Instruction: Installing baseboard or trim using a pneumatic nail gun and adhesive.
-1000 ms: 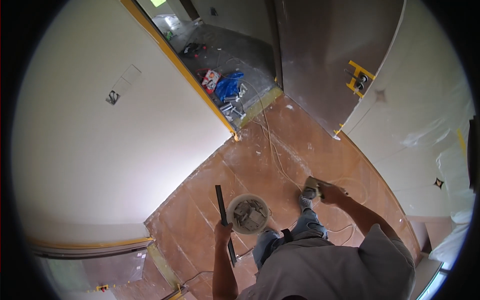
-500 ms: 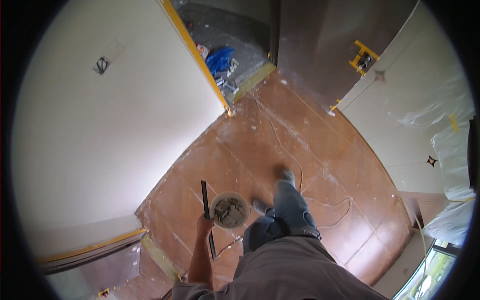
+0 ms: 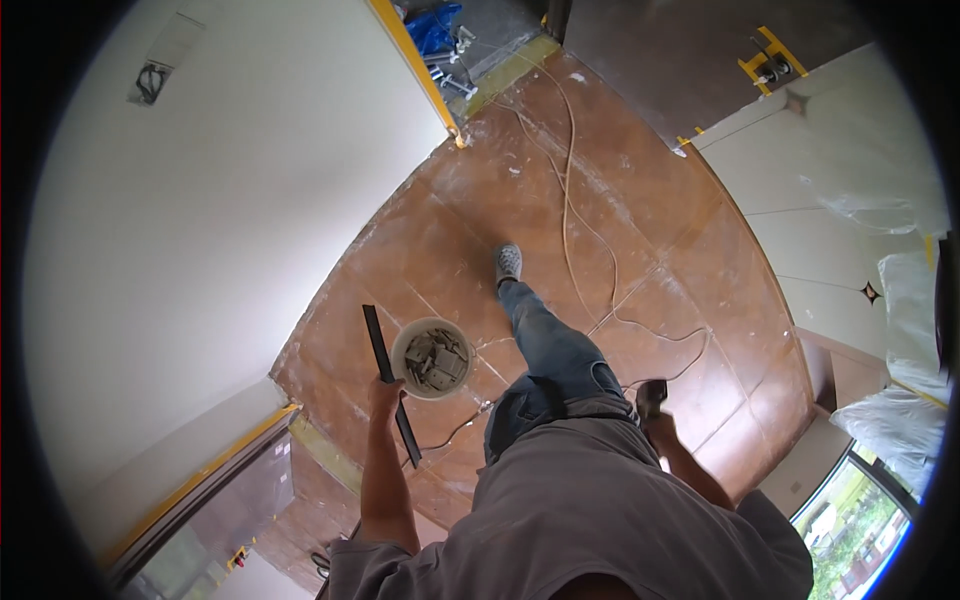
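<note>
My left hand [image 3: 384, 394] is closed around a long, straight black bar [image 3: 376, 340], with the fingers at the rim of a pale round bucket [image 3: 399, 346]. Grey, flat broken pieces [image 3: 437, 362] lie inside the bucket. It hangs to the left of my legs, and how much the fingers grip its rim is hard to tell. By my right hip, my right hand [image 3: 659, 430] is wrapped around a dark tool [image 3: 652, 392]; its kind does not show clearly.
A beige cable [image 3: 566, 200] loops across the brown covered floor [image 3: 620, 240] ahead of my foot [image 3: 508, 262]. A pale wall [image 3: 230, 230] rises on the left. Beyond the taped doorway edge [image 3: 420, 70] lie a blue sheet [image 3: 433, 30] and metal parts [image 3: 452, 80]. Plastic sheeting [image 3: 912, 310] hangs at right.
I have stepped forward, and the doorway has come nearer. The bucket and black bar have moved along with my left hand. My right hand with the dark tool has come into view.
</note>
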The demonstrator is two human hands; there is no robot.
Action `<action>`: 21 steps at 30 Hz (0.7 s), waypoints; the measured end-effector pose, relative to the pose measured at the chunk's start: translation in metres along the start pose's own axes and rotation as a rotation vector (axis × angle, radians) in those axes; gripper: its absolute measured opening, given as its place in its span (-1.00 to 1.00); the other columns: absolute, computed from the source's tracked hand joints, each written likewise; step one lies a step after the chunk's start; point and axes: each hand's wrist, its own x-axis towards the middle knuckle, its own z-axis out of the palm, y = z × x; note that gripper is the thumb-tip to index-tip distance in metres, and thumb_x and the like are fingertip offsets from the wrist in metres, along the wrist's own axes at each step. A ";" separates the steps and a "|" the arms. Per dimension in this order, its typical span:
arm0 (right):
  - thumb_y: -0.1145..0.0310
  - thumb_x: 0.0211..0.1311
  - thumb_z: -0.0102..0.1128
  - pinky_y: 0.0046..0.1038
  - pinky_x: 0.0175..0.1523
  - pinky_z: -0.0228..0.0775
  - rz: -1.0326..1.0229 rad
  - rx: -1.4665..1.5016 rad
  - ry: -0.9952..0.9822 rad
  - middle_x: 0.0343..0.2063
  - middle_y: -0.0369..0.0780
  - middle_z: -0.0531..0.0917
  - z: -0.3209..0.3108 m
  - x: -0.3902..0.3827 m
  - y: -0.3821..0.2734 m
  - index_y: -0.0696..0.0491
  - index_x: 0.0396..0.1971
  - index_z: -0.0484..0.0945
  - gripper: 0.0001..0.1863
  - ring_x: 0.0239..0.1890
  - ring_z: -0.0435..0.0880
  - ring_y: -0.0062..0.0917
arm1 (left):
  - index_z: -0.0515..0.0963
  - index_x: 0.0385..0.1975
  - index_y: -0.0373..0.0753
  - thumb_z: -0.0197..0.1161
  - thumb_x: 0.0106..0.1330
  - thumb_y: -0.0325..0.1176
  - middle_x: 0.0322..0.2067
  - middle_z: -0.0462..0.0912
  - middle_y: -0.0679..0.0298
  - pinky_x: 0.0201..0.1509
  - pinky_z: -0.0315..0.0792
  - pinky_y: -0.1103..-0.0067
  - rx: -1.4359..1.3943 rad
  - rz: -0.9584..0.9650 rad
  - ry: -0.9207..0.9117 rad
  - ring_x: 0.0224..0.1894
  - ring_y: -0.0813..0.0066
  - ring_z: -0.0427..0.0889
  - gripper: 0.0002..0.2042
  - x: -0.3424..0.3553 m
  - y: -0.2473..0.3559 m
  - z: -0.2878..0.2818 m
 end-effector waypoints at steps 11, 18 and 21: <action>0.44 0.10 0.23 -0.35 -0.54 0.51 -0.298 -0.176 -0.330 -0.56 -0.10 0.60 0.066 0.169 -0.392 0.12 0.18 0.31 -0.40 -0.64 0.64 -0.41 | 0.57 -0.09 -0.42 0.38 0.19 -0.49 -0.32 0.72 0.08 -0.38 0.66 0.48 0.106 -0.002 0.063 -0.42 0.31 0.76 -0.70 0.171 0.014 -0.101; 0.32 0.09 0.31 -0.17 -0.21 0.57 -0.519 -0.737 -0.541 -0.23 0.15 0.70 0.240 0.298 -0.531 0.13 0.52 -0.10 0.04 -0.30 0.75 -0.10 | 0.58 -0.14 -0.30 0.41 0.11 -0.40 -0.34 0.73 0.07 -0.20 0.60 0.31 0.395 0.091 -0.038 -0.29 0.17 0.78 -0.68 0.403 -0.012 -0.066; 0.33 0.07 0.34 -0.11 -0.07 0.54 -0.989 -0.832 -0.424 -0.03 0.16 0.64 0.335 0.411 -0.525 0.13 0.52 -0.11 0.07 -0.12 0.72 -0.03 | 0.62 -0.02 -0.25 0.40 0.06 -0.38 -0.25 0.76 0.10 -0.04 0.57 0.34 0.425 0.180 -0.131 -0.16 0.20 0.75 -0.58 0.520 -0.023 -0.043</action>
